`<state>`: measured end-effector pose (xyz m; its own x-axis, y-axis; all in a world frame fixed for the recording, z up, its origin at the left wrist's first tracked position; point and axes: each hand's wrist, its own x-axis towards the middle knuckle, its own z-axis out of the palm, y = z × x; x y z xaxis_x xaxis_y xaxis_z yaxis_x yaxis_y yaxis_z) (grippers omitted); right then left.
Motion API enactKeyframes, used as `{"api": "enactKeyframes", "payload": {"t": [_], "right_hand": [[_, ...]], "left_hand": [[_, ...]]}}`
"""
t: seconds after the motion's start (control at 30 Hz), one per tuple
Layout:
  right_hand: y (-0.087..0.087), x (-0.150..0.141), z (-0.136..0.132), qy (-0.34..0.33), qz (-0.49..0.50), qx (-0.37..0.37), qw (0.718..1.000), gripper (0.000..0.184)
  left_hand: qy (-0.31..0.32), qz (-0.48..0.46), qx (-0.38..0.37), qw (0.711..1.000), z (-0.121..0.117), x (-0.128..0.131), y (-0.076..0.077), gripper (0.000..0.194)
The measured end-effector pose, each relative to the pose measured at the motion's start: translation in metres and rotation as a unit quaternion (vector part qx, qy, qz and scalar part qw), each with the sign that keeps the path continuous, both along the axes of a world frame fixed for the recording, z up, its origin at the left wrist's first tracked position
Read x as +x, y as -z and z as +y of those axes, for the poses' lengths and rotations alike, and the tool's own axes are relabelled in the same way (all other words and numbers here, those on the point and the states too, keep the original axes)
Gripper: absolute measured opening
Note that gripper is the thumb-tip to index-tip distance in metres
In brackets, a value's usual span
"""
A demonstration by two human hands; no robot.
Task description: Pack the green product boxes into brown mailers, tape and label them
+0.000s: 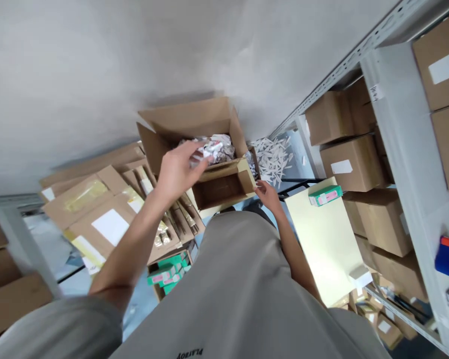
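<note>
My left hand [179,168] is over the open cardboard box [187,119] by the wall. Its thumb and fingers close on a small white plastic packet [212,148], slightly blurred. More clear and white packets [226,153] lie below in that box. Directly in front of me an open smaller box [219,192] shows a bare brown inside. My right hand [268,196] has curled fingers at this smaller box's right edge, pinching its flap.
Flattened cartons [108,209] lean at the left, above a box of green packs [170,271]. White strips [273,157] are heaped at right. A green pack [325,195] lies on a pale board [322,239]. Metal shelving [400,114] with cartons lines the right side.
</note>
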<state>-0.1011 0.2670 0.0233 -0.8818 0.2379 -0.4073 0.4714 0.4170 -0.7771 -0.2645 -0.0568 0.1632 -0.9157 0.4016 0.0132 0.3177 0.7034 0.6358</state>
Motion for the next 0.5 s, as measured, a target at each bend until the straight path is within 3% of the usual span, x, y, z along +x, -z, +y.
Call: {"api": "enactKeyframes", "payload": {"t": [0.07, 0.1, 0.2, 0.3, 0.37, 0.43, 0.5], "right_hand": [[0.006, -0.009, 0.0, -0.034, -0.01, 0.002, 0.999, 0.049], [0.008, -0.014, -0.001, -0.049, -0.014, 0.004, 0.999, 0.049], [0.011, -0.024, -0.002, -0.079, -0.016, 0.014, 0.997, 0.048], [0.01, -0.029, -0.003, -0.099, -0.017, 0.029, 0.995, 0.046], [0.007, -0.03, -0.004, -0.112, -0.014, 0.04, 0.993, 0.045], [0.005, -0.029, -0.005, -0.122, -0.009, 0.045, 0.991, 0.044], [0.004, -0.027, -0.007, -0.123, -0.003, 0.041, 0.992, 0.042]], "left_hand": [[-0.003, -0.041, 0.031, 0.999, -0.006, 0.047, -0.011, 0.049], [0.002, -0.066, 0.038, 0.997, -0.005, 0.067, -0.009, 0.047], [0.015, -0.132, 0.013, 0.991, 0.012, 0.105, 0.018, 0.039], [0.022, -0.161, -0.068, 0.984, 0.041, 0.112, 0.059, 0.036], [0.037, -0.186, -0.125, 0.974, 0.058, 0.109, 0.078, 0.035], [0.056, -0.203, -0.153, 0.966, 0.068, 0.104, 0.084, 0.037], [0.068, -0.188, -0.135, 0.971, 0.068, 0.099, 0.075, 0.04]]}}
